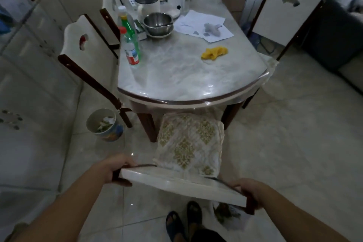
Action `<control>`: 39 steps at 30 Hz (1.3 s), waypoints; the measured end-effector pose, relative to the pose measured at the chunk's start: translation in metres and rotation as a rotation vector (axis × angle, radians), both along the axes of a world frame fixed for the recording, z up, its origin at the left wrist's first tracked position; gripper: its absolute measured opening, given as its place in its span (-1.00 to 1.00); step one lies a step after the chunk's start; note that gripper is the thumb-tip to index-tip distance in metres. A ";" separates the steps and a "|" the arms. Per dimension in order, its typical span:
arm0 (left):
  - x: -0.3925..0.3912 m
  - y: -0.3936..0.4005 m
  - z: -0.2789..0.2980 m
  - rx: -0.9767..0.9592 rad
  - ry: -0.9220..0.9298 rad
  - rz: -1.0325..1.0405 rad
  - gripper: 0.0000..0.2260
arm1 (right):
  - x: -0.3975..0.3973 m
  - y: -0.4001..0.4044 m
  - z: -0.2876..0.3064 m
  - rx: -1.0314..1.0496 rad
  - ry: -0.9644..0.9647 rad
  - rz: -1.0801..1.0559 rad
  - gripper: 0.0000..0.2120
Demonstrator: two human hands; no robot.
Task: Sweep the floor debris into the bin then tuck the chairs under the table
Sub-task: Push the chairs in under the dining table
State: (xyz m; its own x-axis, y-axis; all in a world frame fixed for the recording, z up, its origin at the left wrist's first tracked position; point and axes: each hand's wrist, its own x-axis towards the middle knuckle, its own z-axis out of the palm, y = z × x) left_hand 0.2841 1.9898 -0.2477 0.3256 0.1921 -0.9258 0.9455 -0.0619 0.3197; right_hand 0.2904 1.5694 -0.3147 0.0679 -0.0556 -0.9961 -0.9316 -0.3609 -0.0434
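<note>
At the near end of the table (188, 76), you grip the top rail of a chair (182, 184) with both hands: your left hand (112, 169) curls round its left corner and your right hand (249, 190) clasps its right corner, while the cushion (190, 143) on the seat points at the table edge, its far end just under the rim. The bin (105, 124), with scraps inside, stands on the floor by the table's left leg, beside a second chair (82, 45) drawn up along the left side. A third chair (282, 15) stands at the right, well back from the table.
</note>
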 end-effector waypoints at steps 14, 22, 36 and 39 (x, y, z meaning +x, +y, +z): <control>0.029 0.017 -0.043 -0.131 0.213 -0.059 -0.50 | 0.018 0.011 -0.018 0.012 -0.024 0.099 -0.79; 0.048 0.008 -0.029 -0.121 0.188 -0.068 -0.67 | 0.036 0.001 -0.030 0.103 -0.066 0.123 -0.67; 0.078 -0.032 -0.041 -0.158 0.207 -0.147 -0.79 | 0.043 -0.043 -0.034 0.072 -0.126 0.052 -0.75; 0.096 -0.032 -0.043 -0.105 0.161 -0.153 -0.75 | 0.058 -0.049 -0.031 0.059 -0.077 0.104 -0.64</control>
State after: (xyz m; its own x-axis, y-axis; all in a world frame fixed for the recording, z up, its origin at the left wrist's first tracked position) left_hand 0.3797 1.9574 -0.2904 0.1900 0.0519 -0.9804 0.9670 -0.1827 0.1778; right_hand 0.3479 1.5201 -0.3453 0.1463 0.0142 -0.9891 -0.8823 -0.4503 -0.1370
